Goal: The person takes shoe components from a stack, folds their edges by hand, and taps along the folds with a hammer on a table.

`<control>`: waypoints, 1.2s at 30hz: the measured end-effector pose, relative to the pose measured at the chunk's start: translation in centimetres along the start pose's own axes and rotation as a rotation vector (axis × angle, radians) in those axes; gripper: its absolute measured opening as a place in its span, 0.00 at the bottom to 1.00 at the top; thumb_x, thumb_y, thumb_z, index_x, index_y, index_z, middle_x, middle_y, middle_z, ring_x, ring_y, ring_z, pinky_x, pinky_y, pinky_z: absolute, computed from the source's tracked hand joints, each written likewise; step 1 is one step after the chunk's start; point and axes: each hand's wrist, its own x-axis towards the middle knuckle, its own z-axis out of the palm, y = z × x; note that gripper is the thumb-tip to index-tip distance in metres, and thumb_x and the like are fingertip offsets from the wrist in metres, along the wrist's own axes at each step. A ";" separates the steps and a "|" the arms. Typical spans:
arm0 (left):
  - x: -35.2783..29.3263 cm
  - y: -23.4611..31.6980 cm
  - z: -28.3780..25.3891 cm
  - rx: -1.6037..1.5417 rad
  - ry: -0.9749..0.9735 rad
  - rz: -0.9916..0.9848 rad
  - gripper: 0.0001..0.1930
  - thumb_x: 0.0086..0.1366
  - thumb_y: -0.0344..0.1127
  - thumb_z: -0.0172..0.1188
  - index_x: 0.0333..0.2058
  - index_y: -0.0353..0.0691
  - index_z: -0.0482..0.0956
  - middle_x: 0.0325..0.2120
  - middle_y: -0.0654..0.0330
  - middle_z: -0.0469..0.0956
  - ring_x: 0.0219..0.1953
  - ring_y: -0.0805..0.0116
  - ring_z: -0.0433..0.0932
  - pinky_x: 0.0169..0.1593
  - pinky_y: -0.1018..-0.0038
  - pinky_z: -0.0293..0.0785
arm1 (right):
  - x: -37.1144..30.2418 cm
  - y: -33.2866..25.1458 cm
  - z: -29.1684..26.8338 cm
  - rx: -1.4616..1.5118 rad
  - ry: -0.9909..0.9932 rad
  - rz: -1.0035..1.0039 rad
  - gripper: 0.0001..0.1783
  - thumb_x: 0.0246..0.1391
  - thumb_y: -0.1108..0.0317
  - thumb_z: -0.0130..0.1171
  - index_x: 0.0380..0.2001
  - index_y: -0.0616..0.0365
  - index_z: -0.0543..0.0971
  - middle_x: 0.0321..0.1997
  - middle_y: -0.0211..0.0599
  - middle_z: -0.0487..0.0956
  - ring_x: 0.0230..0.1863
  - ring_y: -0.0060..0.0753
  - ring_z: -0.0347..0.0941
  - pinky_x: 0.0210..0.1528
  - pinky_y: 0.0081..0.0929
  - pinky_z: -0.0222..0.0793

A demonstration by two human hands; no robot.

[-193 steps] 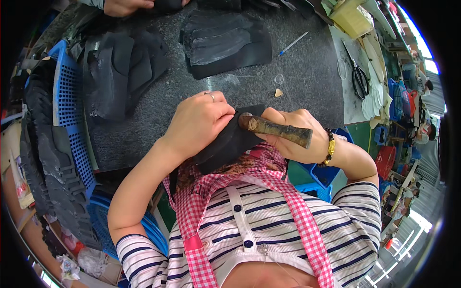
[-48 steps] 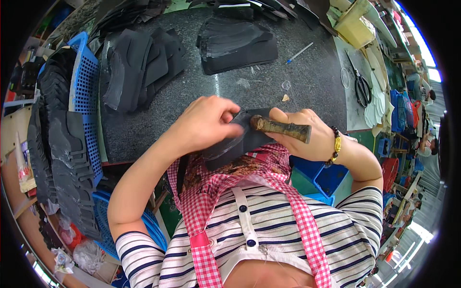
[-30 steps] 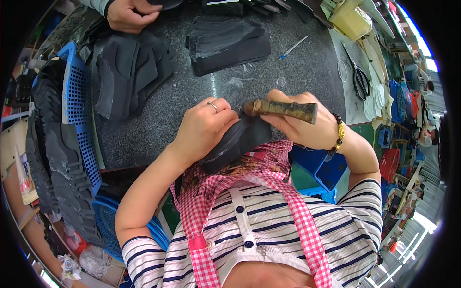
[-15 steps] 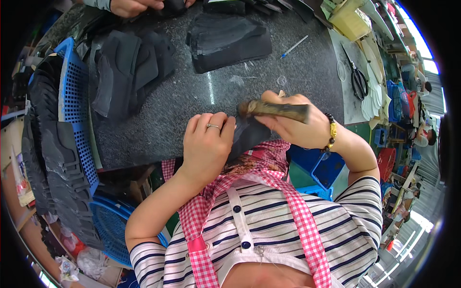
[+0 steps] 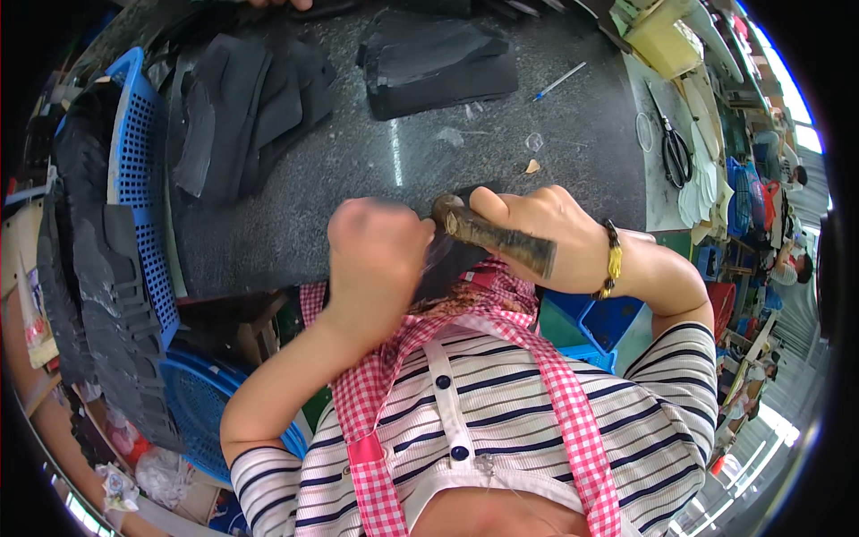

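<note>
A worn brown hammer (image 5: 501,240) is in my right hand (image 5: 564,234), whose fingers are wrapped round it. Its rounded end points toward my left hand (image 5: 376,259), and its flared end toward my right wrist. At the table's near edge, a flat black piece (image 5: 438,273) lies between my hands. My left hand, smeared by motion, is closed at the left side of this piece; its fingertips are hidden. Beyond my hands lie a stack of black sheets (image 5: 438,67) and, to its left, another pile of black cut pieces (image 5: 228,116).
On the speckled dark table (image 5: 340,170) are a pen (image 5: 560,80) and a small tan scrap (image 5: 533,166). Black scissors (image 5: 675,152) lie at the right edge. A blue basket (image 5: 143,170) with black pieces stands left. Another person's hand (image 5: 282,4) shows at the far edge.
The left hand has drawn in its fingers and shifted slightly left. The hammer and right hand have moved a little toward me. A tan scrap shows where the right hand was. The other person's hands have mostly left view.
</note>
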 end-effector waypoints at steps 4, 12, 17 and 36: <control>-0.7 -1.6 -1.4 -0.143 -0.069 0.069 0.08 0.52 0.28 0.62 0.33 0.37 0.81 0.31 0.61 0.77 0.36 0.63 0.75 0.47 0.64 0.68 | 0.8 1.0 0.7 0.030 0.048 -0.023 0.16 0.53 0.62 0.58 0.41 0.57 0.66 0.20 0.41 0.76 0.21 0.47 0.76 0.21 0.43 0.68; -1.4 -4.3 -2.1 -0.236 -0.092 0.113 0.07 0.49 0.28 0.64 0.30 0.42 0.83 0.27 0.67 0.77 0.34 0.67 0.75 0.43 0.67 0.70 | 1.3 -0.7 0.6 0.126 -0.022 -0.050 0.16 0.54 0.63 0.57 0.41 0.58 0.67 0.21 0.42 0.77 0.24 0.52 0.76 0.23 0.42 0.68; -1.8 -4.6 -2.1 -0.147 -0.015 0.192 0.07 0.49 0.30 0.65 0.30 0.43 0.84 0.27 0.68 0.77 0.33 0.69 0.75 0.48 0.65 0.69 | 1.3 -2.0 0.9 -0.006 -0.080 -0.106 0.19 0.50 0.64 0.59 0.43 0.58 0.68 0.22 0.43 0.76 0.22 0.49 0.76 0.23 0.40 0.69; -6.1 -4.3 -0.2 -0.092 0.243 0.131 0.13 0.46 0.36 0.72 0.32 0.45 0.82 0.30 0.68 0.74 0.35 0.69 0.74 0.52 0.59 0.68 | 3.3 -2.5 2.2 0.069 -0.050 -0.165 0.19 0.50 0.68 0.60 0.45 0.58 0.69 0.22 0.41 0.74 0.21 0.48 0.75 0.21 0.38 0.68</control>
